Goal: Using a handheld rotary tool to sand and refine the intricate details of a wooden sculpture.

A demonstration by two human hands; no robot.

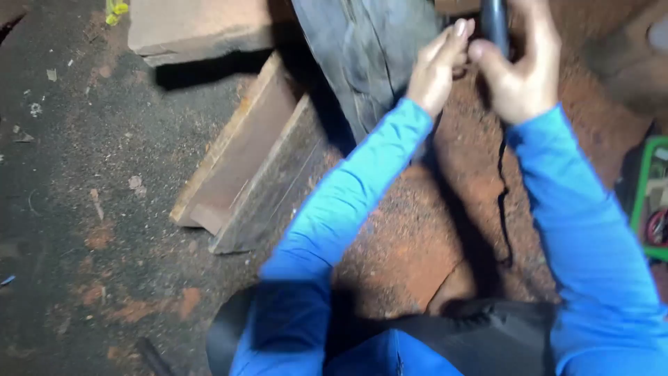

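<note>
The person holds both hands up at the top of the view, above a floor (83,174) that is dark and covered with red dust. The right hand (518,69) has its fingers curled around a dark cylindrical handle (495,24), and only the lower part of this handle is in view, so I cannot tell what kind of tool it is. The left hand (438,69) is just beside it; its fingers are straight and pressed together, with the tips touching the handle near the thumb of the right hand. A thin dark cord (502,202) hangs down from the handle over the red dust (417,230). Behind the hands stands a large dark piece of wood (369,56), tilted, and to the left of it lie two wooden boards (250,167) side by side on the floor. A green crate (643,202) is at the right edge. I think the main risk is the loose cord: it can catch on the wood or on the sleeve and pull the handle out of the grip. Also, the left fingertips rest very near the tool, so a slip may pinch them.
</note>
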